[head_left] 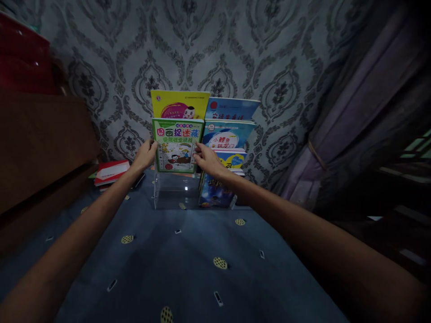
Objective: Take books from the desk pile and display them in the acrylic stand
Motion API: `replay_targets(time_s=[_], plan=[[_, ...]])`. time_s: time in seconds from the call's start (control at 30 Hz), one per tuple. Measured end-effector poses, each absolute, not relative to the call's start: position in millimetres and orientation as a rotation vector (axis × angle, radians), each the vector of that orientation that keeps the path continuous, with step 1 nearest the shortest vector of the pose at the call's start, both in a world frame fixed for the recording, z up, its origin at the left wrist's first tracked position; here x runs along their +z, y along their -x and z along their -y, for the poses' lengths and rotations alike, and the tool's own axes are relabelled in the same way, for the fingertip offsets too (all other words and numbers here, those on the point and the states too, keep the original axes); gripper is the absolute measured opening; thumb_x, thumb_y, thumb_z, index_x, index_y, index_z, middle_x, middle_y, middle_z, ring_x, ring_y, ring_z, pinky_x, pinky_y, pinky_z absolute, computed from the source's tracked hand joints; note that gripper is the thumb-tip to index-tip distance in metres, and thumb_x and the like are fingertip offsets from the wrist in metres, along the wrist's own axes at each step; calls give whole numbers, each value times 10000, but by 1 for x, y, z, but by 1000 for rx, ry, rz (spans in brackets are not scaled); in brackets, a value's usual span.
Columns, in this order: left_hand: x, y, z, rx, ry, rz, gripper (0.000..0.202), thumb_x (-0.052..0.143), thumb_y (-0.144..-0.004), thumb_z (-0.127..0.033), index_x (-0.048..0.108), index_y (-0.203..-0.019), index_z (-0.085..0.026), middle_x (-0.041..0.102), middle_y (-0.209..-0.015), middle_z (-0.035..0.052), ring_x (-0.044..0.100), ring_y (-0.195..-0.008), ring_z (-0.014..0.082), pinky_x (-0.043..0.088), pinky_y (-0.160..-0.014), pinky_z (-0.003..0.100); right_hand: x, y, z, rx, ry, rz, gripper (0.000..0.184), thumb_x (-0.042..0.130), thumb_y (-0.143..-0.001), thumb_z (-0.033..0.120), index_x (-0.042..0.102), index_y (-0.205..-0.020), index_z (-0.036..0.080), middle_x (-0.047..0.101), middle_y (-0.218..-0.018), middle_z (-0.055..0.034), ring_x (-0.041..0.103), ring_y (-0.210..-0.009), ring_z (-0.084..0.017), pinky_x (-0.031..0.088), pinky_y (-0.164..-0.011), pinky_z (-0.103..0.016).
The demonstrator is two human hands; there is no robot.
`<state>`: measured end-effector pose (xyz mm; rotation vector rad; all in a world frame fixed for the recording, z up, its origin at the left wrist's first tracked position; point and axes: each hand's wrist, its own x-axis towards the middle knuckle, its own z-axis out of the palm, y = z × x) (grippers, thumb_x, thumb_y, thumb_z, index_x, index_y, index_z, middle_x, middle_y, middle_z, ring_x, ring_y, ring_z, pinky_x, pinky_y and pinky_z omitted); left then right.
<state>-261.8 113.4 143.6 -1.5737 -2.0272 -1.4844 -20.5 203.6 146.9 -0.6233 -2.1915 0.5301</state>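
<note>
A green-bordered picture book (175, 150) stands upright in the left column of a clear acrylic book rack (175, 199). My left hand (146, 154) grips its left edge, and my right hand (207, 159) is closed on its right edge. Behind it rises a yellow book (180, 99). The right column holds a blue book (232, 107) at the top, a light-blue book (227, 134) below, a yellow-and-blue book (232, 160), and a dark blue book (215, 193) in the lowest tier. Under the green book, the rack's lower left tier shows bare clear plastic.
Several red and white books (112, 171) lie stacked at the left beside a brown wooden headboard (43, 148). A blue patterned sheet (188, 251) covers the surface. Patterned wallpaper (188, 45) is behind the rack; a tied purple curtain (323, 148) hangs at right.
</note>
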Motion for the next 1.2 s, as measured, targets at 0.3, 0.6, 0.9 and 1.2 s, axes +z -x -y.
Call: replay_targets(time_s=[0.3,0.6,0.9,1.2], plan=[[88,283,-89,-1133,1592,2195,414,292,-1022,-374,593,-1177,-136,696,-1124,118,640,-1058,232,496,-944,362,131,3,-166,582,434,2268,389,530,-949,186,632,-1324,182,706,-1246,-115,685,-1115,-251,562,-994,-457],[12,359,-36,-594,1238,2515,616,484,-933,-413,467,-1413,-28,372,-1567,295,234,-1514,407,182,-1197,606,5,-73,-86,776,351,2564,347,479,-1005,339,700,-1251,234,740,-1200,-112,686,-1154,-262,551,-998,-420],[22,427,-48,16,1297,2666,728,418,-961,-605,431,-1464,-79,445,-1538,252,368,-1452,397,281,-1121,691,-51,-74,-75,1153,632,2291,487,467,-986,577,778,-1090,216,767,-1046,-124,720,-1007,-265,575,-914,-412],[20,436,-31,137,1409,2552,459,452,-974,-331,505,-1390,-144,538,-1465,219,523,-1333,346,392,-1080,536,-48,-75,-74,1213,675,2254,527,471,-961,630,786,-1065,221,774,-978,-116,722,-917,-257,579,-855,-390]])
